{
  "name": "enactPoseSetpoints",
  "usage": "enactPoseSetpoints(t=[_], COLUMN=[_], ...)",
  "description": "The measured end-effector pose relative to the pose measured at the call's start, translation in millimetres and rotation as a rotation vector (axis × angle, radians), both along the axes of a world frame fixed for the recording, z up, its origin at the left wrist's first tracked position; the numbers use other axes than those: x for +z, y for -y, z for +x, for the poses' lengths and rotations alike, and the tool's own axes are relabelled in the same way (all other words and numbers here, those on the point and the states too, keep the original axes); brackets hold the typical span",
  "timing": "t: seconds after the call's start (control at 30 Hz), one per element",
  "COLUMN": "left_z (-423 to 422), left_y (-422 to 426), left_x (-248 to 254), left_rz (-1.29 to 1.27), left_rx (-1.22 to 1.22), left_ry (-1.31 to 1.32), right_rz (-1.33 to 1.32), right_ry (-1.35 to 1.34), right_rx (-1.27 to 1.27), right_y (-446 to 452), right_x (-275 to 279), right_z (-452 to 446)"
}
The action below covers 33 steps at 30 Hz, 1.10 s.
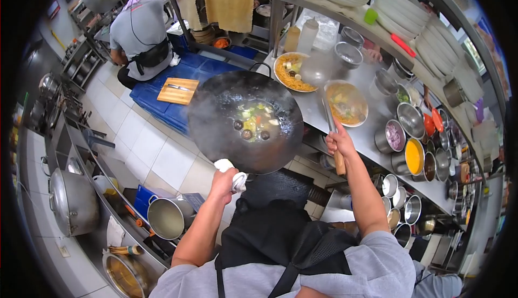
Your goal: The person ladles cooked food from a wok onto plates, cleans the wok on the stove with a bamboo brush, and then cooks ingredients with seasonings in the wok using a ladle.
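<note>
Over the surface [360,142] beside the wok [218,95], steam [317,71] half-hides the utensil [339,165] my right hand [340,140] clenches; my left hand [222,185] clutches a cloth [238,182].

A wok [283,142] with vegetables [249,125] in it is before the person [286,233], a knife [178,87] on a cutting board [175,97] to its left. Two plates [360,120] of food [294,83] stand on the worktop [372,139] to its right, with several bowls [411,120] farther right.
</note>
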<state>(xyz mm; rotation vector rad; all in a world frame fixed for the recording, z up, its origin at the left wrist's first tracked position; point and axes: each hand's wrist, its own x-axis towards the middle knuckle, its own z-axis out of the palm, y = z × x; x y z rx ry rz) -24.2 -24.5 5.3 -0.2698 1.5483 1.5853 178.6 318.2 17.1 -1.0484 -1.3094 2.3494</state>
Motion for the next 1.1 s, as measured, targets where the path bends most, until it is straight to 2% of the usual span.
enactPoseSetpoints(t=[0.1, 0.13, 0.2, 0.27, 0.33, 0.37, 0.5, 0.57, 0.73, 0.8, 0.93, 1.0, 1.1], left_z=[0.9, 2.1, 2.1, 2.3, 2.4, 2.7, 2.1, 1.7, 5.4, 7.7, 5.8, 5.6, 4.4], left_y=[-1.6, -2.7, -4.1, -3.9, -4.4, -4.0, -2.1, -2.1, -3.6, -4.9, -2.9, 0.0, 2.3], left_x=[3.0, 6.6, 8.7, 4.6, 6.6, 7.2, 1.7, -1.4, 2.1, 2.8, -3.7, -8.5, -14.4], left_rz=[-0.003, -0.005, -0.006, 0.006, -0.006, -0.020, 0.009, 0.015, 0.005, -0.004, -0.011, -0.012, 0.010], left_rx=[-0.019, -0.013, -0.013, -0.002, -0.010, -0.013, 0.000, -0.011, 0.030, 0.027, 0.021, 0.013, 0.023], left_ry=[-0.013, -0.006, -0.005, 0.010, 0.003, -0.002, -0.003, 0.003, -0.012, -0.010, 0.025, 0.007, 0.008], right_rz=[0.319, 0.311, 0.525, 0.480, 0.214, 0.340, 0.362, 0.082, 0.038, -0.111, -0.041, 0.349, 0.675], right_ry=[0.227, 0.221, 0.305, 0.269, 0.116, 0.194, 0.205, 0.058, -0.059, -0.201, -0.241, 0.182, 0.538], right_rx=[0.068, 0.061, 0.184, 0.179, 0.177, 0.222, 0.254, 0.173, 0.114, 0.028, -0.028, -0.004, 0.076], right_y=[4.9, 5.2, 4.4, -8.9, -20.4, -23.7, -24.7, -28.7, -23.6, -23.6, -21.2, -20.9, -33.9], right_x=[-2.1, 0.2, 5.8, -2.8, -9.9, -14.4, -11.0, -5.0, -11.0, -9.7, 18.7, 34.8, 39.3], right_z=[-2.7, -0.7, 2.3, 10.7, 15.7, 18.1, 18.7, 16.3, 14.9, 23.9, 82.9, 109.8, 139.5])
